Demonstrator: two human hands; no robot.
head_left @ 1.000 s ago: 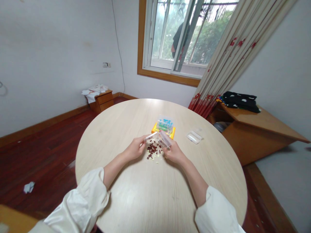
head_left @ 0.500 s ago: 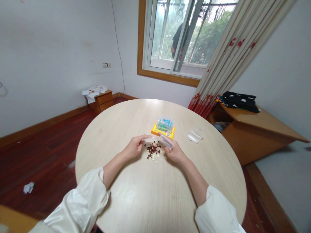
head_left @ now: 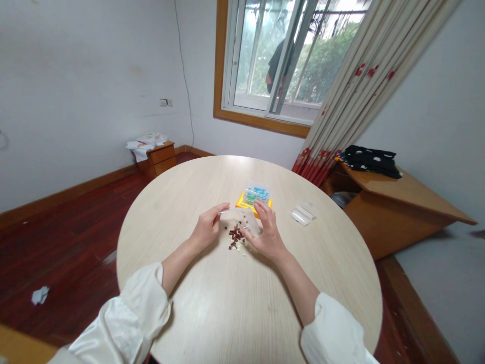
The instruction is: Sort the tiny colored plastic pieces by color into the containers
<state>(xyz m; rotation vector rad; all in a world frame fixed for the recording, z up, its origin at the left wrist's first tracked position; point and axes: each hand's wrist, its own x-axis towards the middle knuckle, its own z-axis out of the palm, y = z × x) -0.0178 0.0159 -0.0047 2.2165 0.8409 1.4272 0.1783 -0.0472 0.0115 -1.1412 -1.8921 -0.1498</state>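
A small clear plastic box (head_left: pixel 248 219) is held low over the middle of the table, a few dark bits visible through it. My left hand (head_left: pixel 206 225) pinches its left edge between thumb and fingers. Around its right end, my right hand (head_left: pixel 268 236) has thumb and fingers wide apart, gripping across the box. Beneath lies a loose heap of tiny dark brown pieces (head_left: pixel 235 233), mixed with tiny cream pieces (head_left: pixel 238 246). Just behind, a clear case of blue and green pieces (head_left: pixel 256 192) rests on a yellow box (head_left: pixel 240 201), partly hidden by my right fingers.
Another clear plastic case (head_left: pixel 302 215) lies on the round table (head_left: pixel 212 303) to the right. A tilted wooden cabinet (head_left: pixel 401 212) with dark cloth on top stands beyond the right edge. Papers cover a small cabinet (head_left: pixel 162 153) at back left. A person (head_left: pixel 278 65) shows outside the window.
My right hand has turned and spread its fingers around the clear box. The box's right part, tilted up before, now lies flatter between my hands. My left hand has hardly moved.
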